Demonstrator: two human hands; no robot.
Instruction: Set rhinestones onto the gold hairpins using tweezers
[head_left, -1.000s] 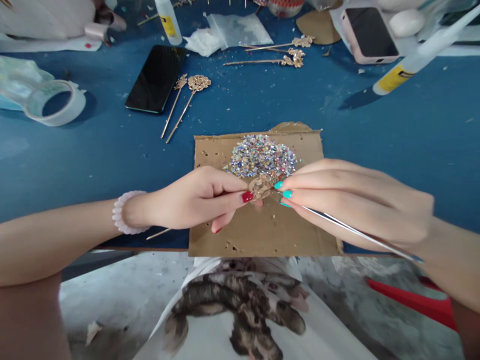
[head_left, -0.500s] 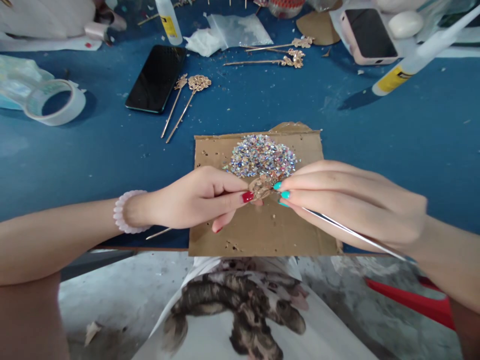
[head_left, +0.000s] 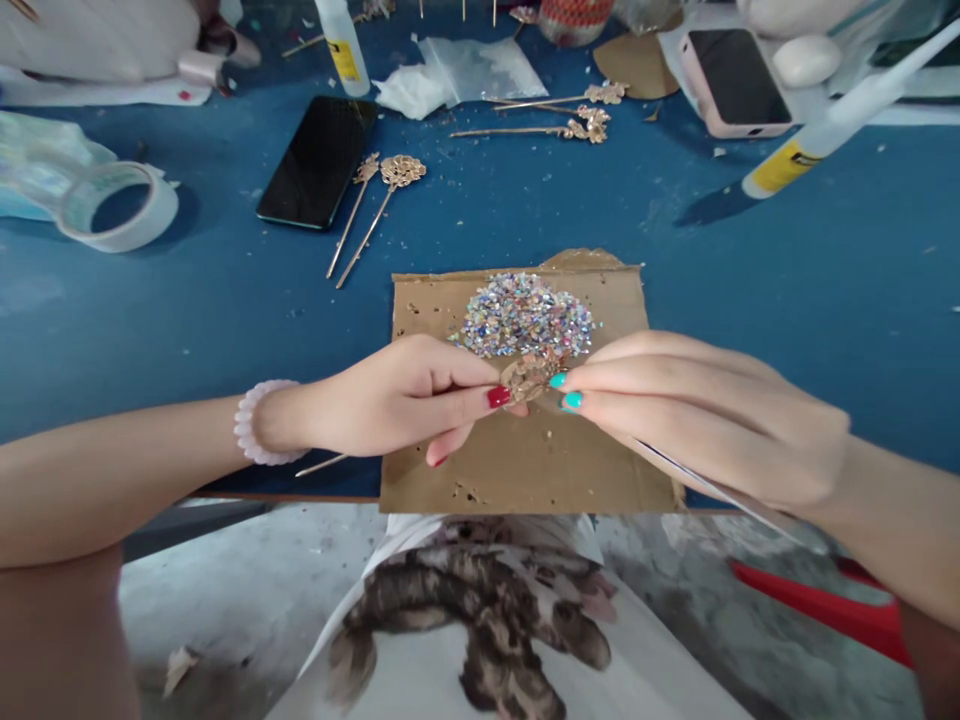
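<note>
My left hand [head_left: 405,400], with red nails, is closed on a gold-coloured hairpin [head_left: 531,378]. Its ornate head sticks out past the thumb and its thin stem shows below the wrist. My right hand [head_left: 712,415], with turquoise nails, is closed around slim metal tweezers [head_left: 697,478] that run back under the palm. Those fingertips are at the right edge of the hairpin's head; the tweezers' tips are hidden. Just behind the head, a pile of small glittering chips [head_left: 525,312] lies on a piece of cardboard [head_left: 525,470].
Two more hairpins [head_left: 403,170] lie beside a black phone [head_left: 319,162] at the upper left, and several others [head_left: 589,125] farther back. A tape roll [head_left: 116,208], a glue bottle [head_left: 791,165], another bottle [head_left: 343,50], a plastic bag [head_left: 487,68] and a pink-cased phone [head_left: 739,82] surround the work area.
My right hand has turned slightly, so the tweezers' two arms, seen apart before, now show as a narrower strip. My left hand keeps the hairpin in nearly the same place.
</note>
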